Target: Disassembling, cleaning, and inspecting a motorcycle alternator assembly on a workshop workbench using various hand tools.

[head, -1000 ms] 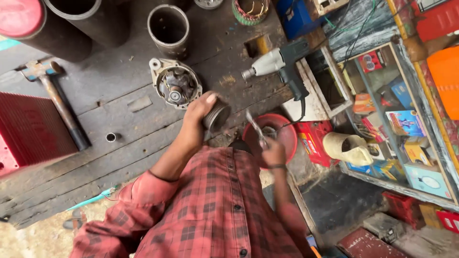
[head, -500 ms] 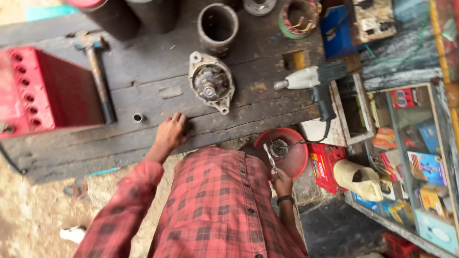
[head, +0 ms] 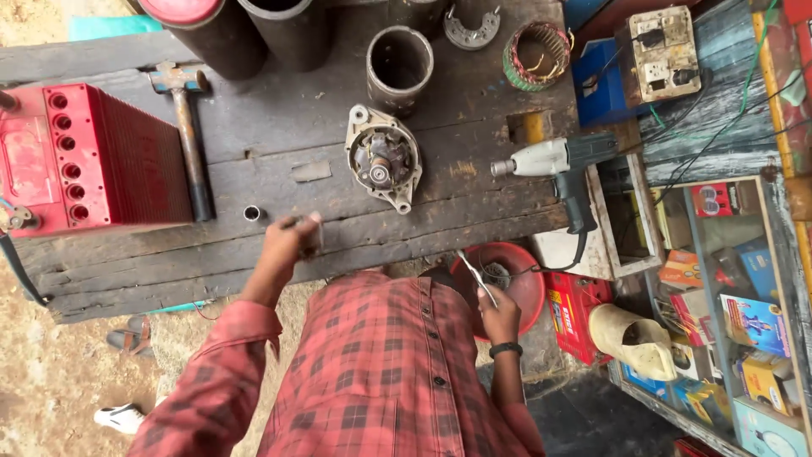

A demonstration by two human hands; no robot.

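Honestly, left hand [head: 292, 239] fingers pinch a blurry small part [head: 309, 234] over the desk [head: 254, 178]; right hand [head: 499, 313] grips pliers [head: 476, 277] — part could drop.

An alternator [head: 382, 158] is laid mid-bench [head: 254, 178], with a hammer [head: 188, 135] to its left and a drill [head: 554, 165] to its right.

rough weathered wood workbench [head: 254, 182], glossy red plastic basin [head: 524, 283]
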